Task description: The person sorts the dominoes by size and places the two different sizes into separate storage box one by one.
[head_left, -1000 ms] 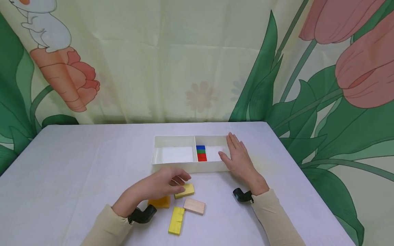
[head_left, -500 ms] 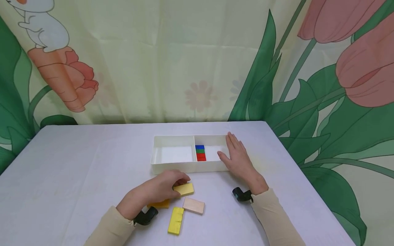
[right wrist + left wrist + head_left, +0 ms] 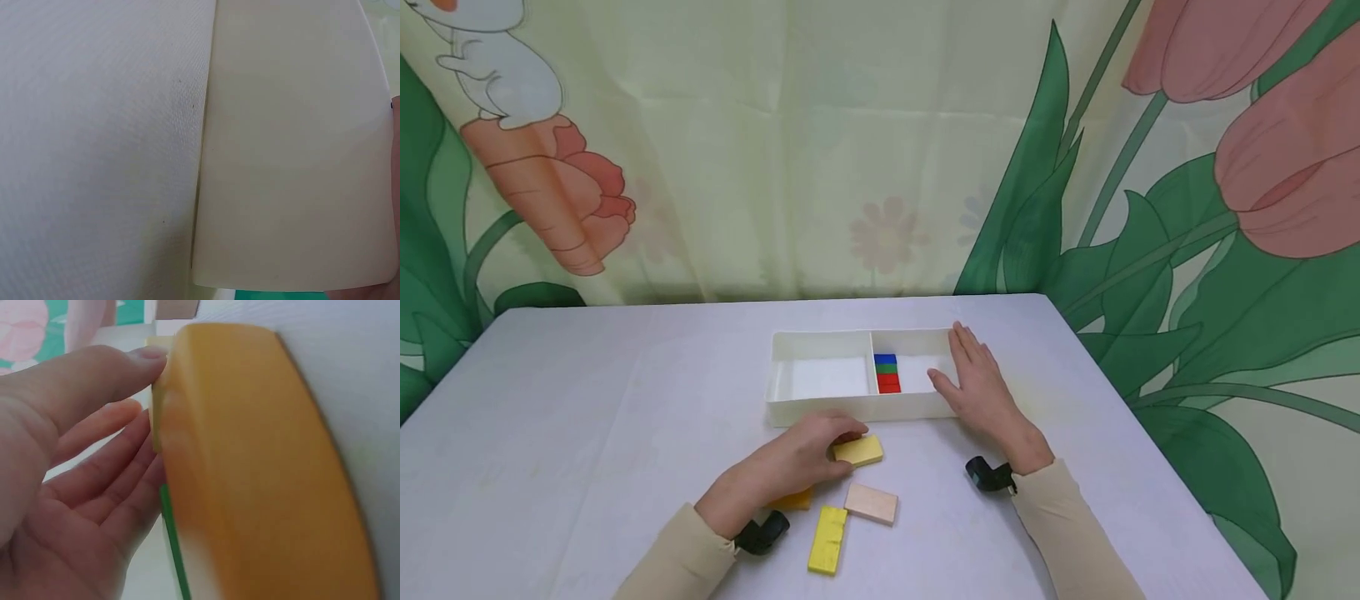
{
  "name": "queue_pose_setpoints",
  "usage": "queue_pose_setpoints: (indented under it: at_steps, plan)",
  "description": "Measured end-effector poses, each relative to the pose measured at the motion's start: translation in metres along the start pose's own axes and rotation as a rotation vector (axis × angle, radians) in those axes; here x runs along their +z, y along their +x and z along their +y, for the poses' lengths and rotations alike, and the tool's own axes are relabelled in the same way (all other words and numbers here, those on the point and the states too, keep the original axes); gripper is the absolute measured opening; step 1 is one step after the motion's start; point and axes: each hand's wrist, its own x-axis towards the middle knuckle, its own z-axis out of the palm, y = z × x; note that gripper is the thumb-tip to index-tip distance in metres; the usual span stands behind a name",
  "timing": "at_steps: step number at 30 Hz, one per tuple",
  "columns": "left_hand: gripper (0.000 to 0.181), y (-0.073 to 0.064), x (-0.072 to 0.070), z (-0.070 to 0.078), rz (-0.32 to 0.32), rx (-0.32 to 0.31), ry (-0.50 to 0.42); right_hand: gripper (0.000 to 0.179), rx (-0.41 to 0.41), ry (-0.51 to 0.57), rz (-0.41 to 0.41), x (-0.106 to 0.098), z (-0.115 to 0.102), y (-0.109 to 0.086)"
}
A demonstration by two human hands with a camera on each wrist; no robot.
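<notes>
My left hand [image 3: 808, 450] pinches the left end of a pale yellow block [image 3: 860, 451] between thumb and fingers, in front of the white tray [image 3: 850, 408]. Under that wrist lies an orange block [image 3: 793, 500], partly covered in the head view; it fills much of the left wrist view, with a green edge [image 3: 175, 544] beside it. At the tray's right end rests my right hand [image 3: 981, 387], fingers straight along the rim and thumb spread over the inside. In the right wrist view the tray's wall [image 3: 300, 150] hides most of that hand.
A brighter yellow block [image 3: 827, 540] and a light wooden block [image 3: 871, 505] lie on the white-covered table [image 3: 587, 433] nearer the person. Blue, green and red blocks [image 3: 887, 373] line the divider in the tray's right compartment.
My left hand has come down onto the pale yellow block, closed its fingers on it and shifted it slightly right and away. The right hand stays at the tray's end.
</notes>
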Motion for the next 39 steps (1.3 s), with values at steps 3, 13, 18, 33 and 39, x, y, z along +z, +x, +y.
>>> queue_pose_setpoints:
  at_steps: [3, 13, 18, 33, 39]
  plan:
    - [0.037, 0.0, -0.001, 0.0, 0.013, 0.019, 0.023, 0.08, -0.003, 0.0, 0.003, -0.001, -0.001, 0.001]
    - [0.035, -0.003, -0.009, 0.007, 0.054, -0.002, -0.01, 0.08, 0.009, -0.008, 0.001, -0.002, -0.004, -0.002]
    - [0.035, -0.004, -0.013, 0.013, 0.067, 0.018, -0.005, 0.079, 0.014, -0.008, 0.003, -0.003, -0.006, -0.002]
    - [0.037, -0.014, -0.047, 0.014, 0.255, 0.14, -0.03, 0.079, 0.015, 0.006, 0.005, -0.003, -0.006, -0.004]
    - [0.037, -0.013, -0.061, 0.008, 0.316, 0.127, -0.053, 0.08, 0.008, -0.002, 0.009, -0.003, -0.007, -0.002]
